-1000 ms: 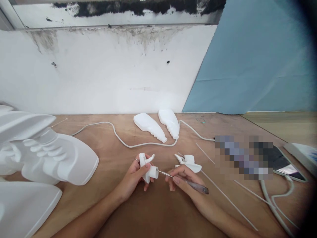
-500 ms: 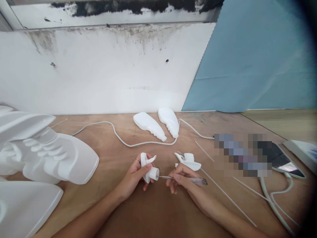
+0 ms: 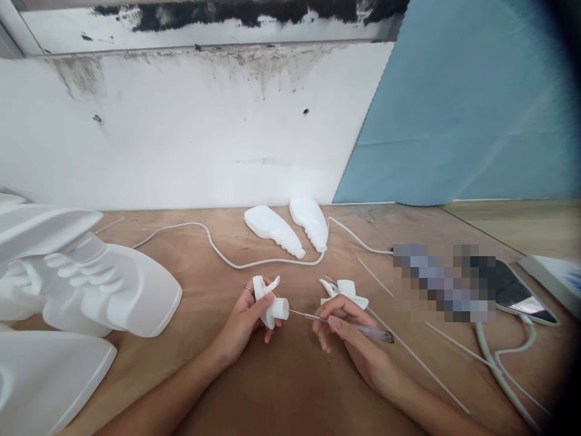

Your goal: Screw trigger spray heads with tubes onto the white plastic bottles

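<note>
My left hand (image 3: 245,318) is closed around a white trigger sprayer head (image 3: 278,309), its round collar turned to the right. Between the thumb and fingers of my right hand (image 3: 349,327) is a slim pick-like tool (image 3: 377,333) with a clear handle and a thin metal shaft. The shaft points left, and its fine tip is at or just beside the collar's opening; whether it touches I cannot tell. Just behind my right hand, a second white sprayer head (image 3: 347,288) lies on the wooden table (image 3: 204,387).
Two white bottles (image 3: 272,229) lie near the wall, with a white cable (image 3: 254,264) curving past them. Large white bottles (image 3: 140,297) are piled at the left. Thin tubes (image 3: 420,361) lie at the right, near a phone (image 3: 521,297) and a blurred-out item (image 3: 436,281).
My right hand has moved slightly to the right, drawing the tool back with it. My left hand and the sprayer head have shifted a little to the left and away from me.
</note>
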### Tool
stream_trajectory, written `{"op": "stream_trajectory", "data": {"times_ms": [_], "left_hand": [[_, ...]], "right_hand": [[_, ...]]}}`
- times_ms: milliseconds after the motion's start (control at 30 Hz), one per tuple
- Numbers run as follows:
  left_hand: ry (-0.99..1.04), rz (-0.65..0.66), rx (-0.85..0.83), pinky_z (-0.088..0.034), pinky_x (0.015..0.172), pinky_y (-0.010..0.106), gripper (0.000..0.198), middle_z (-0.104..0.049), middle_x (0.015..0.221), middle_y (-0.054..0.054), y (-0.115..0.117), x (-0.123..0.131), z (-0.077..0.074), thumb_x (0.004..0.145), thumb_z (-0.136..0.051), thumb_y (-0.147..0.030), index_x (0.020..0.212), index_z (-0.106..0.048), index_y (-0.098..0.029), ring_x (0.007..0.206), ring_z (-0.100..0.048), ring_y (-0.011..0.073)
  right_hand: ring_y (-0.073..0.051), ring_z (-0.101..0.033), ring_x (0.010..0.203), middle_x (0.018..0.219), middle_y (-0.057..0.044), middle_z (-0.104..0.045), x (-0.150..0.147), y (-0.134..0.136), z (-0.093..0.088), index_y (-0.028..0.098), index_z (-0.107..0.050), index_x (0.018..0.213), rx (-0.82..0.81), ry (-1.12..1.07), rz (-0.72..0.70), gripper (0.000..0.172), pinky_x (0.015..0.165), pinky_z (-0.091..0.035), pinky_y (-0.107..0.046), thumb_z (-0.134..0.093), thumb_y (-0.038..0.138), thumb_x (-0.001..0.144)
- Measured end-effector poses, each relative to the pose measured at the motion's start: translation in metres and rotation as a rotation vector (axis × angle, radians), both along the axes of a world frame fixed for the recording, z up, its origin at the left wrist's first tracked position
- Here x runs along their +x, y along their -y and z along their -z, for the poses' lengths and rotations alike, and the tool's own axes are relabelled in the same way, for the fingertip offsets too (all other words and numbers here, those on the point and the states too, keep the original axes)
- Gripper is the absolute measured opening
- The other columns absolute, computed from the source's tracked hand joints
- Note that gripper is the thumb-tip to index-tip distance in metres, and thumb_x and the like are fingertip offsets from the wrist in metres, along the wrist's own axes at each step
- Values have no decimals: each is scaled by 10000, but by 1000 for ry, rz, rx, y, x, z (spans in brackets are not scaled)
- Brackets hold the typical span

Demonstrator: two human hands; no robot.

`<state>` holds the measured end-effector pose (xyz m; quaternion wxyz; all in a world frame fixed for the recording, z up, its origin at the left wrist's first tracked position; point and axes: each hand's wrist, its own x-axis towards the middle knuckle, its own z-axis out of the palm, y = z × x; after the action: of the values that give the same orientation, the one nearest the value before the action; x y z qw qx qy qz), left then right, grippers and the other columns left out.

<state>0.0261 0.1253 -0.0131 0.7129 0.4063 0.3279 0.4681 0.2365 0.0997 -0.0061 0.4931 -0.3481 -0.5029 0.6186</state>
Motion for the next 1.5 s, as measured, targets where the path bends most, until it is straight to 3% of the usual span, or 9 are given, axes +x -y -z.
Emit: {"op": "stream_trajectory", "data": {"times_ms": [167,367,667,933,1133,1300,1500], "left_hand": [[-12,16,1,-414,382,163,479,-578,865,28,1,0,1,833,-650,-476,1142,-425,-189,630,-558,120],[-27,6,-26,-401,361,149,491,-577,842,18,1,2,0,807,-667,-506,1104,-435,-191,611,-561,118],[-47,45,-1,-399,376,143,472,-556,841,8,1,0,-2,831,-641,-497,1109,-407,-197,624,-547,110],[-71,181,-77,-277,311,100,423,-569,806,10,3,-5,-4,822,-624,-436,1106,-433,-189,502,-518,76],[-20,268,-107,-257,291,98,392,-568,791,4,0,-9,-3,791,-613,-376,1092,-446,-188,472,-527,83],[18,268,-120,-253,273,98,384,-565,790,2,-1,-10,-3,794,-606,-371,1088,-442,-189,459,-530,89],[35,189,-112,-316,294,121,382,-563,836,14,-1,-8,3,833,-611,-371,1120,-432,-194,533,-581,121]], "right_hand": [[-140,-572,621,806,-39,-665,2,3,1,198,-599,900,-2,33,-66,148,568,-439,-272,-585,346,898],[-136,-577,654,836,-43,-658,4,4,6,199,-592,901,27,121,-41,144,585,-447,-265,-574,342,909],[-121,-573,654,827,-45,-670,1,4,-3,184,-606,889,3,239,-39,171,604,-456,-252,-641,349,864],[-126,-587,606,803,-89,-709,-2,-4,-9,143,-611,847,-204,-41,-215,175,569,-456,-264,-641,315,853],[-126,-620,621,838,-101,-708,-2,-5,-10,139,-594,849,-344,-145,-339,144,557,-448,-237,-628,278,870],[-134,-641,724,989,-63,-657,-1,-3,-7,193,-571,973,-499,-253,-510,182,567,-454,-220,-597,359,903],[-133,-626,694,908,-46,-658,-5,-2,-5,204,-570,923,-585,-360,-478,200,567,-440,-231,-560,404,915]]}}
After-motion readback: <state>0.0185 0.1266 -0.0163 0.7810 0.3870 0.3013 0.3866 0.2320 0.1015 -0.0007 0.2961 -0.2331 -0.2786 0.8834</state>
